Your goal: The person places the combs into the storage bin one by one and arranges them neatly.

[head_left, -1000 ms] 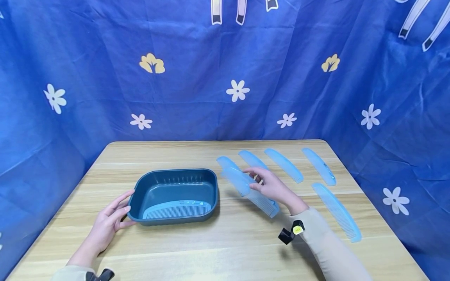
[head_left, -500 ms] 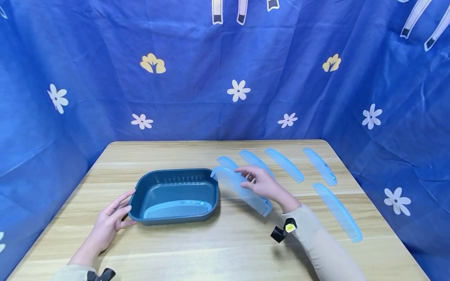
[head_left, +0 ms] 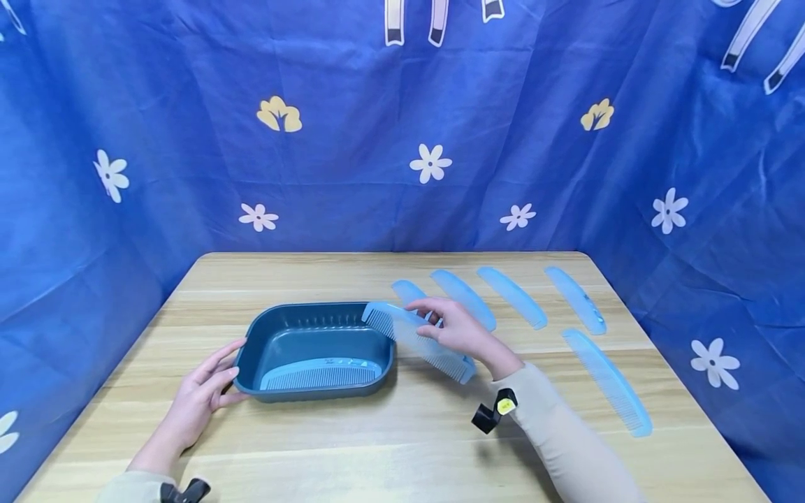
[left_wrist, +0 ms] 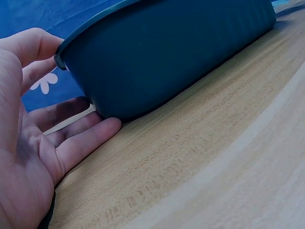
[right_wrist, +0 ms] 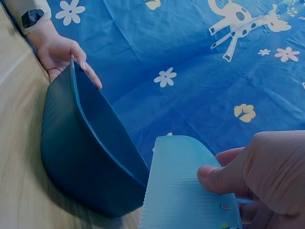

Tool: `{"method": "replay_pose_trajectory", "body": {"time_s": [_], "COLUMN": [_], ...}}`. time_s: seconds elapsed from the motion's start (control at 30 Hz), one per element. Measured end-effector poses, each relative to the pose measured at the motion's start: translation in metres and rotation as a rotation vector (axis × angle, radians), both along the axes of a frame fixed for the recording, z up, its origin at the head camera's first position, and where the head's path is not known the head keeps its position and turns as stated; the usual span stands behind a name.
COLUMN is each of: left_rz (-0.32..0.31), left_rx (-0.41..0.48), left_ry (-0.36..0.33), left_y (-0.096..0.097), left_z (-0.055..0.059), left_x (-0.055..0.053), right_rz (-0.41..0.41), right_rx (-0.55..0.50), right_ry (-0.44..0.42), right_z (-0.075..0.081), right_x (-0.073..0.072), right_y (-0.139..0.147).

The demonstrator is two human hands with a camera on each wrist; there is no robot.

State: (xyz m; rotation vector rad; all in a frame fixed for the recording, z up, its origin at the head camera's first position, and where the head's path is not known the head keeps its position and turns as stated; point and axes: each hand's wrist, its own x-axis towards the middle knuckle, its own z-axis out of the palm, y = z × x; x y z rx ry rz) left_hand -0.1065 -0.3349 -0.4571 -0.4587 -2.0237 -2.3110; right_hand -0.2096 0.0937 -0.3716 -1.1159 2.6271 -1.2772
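My right hand [head_left: 458,327] pinches a light blue translucent comb [head_left: 415,340] between thumb and fingers, tilted above the table. Its far end overlaps the right rim of a dark teal plastic basin [head_left: 314,316]; whether they touch I cannot tell. In the right wrist view the comb [right_wrist: 183,183] shows its teeth on the left, the thumb flat on its face. At the basin's left end, my left hand [head_left: 200,395] holds the rim and wall; in the left wrist view, fingers lie against the lower wall [left_wrist: 157,62]. Another blue comb [head_left: 323,373] lies inside the basin.
Several more blue combs lie on the wooden table [head_left: 352,454] at right, among them one at the far right [head_left: 575,299] and one nearer [head_left: 608,383]. One comb [head_left: 407,290] is partly behind the held one. A blue patterned curtain [head_left: 352,140] surrounds the table.
My right hand has carried its comb leftward from over the table to the basin's right rim, turning it slightly flatter. My left hand has stayed at the basin's left end.
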Motion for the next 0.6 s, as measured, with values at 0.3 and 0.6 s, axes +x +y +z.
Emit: {"method": "replay_pose_trajectory", "body": {"time_s": [0.3, 0.6], "left_rz": [0.003, 0.0], "left_rx": [0.007, 0.001], "left_ry": [-0.006, -0.005], "left_y": [-0.002, -0.001], "left_z": [-0.001, -0.002], "left_x": [0.0, -0.002], "right_rz": [0.028, 0.038], "right_rx": [0.0, -0.012], "right_ry": [-0.02, -0.024], "right_z": [0.001, 0.004], "right_x": [0.002, 0.0], "right_y": [-0.018, -0.031]}}
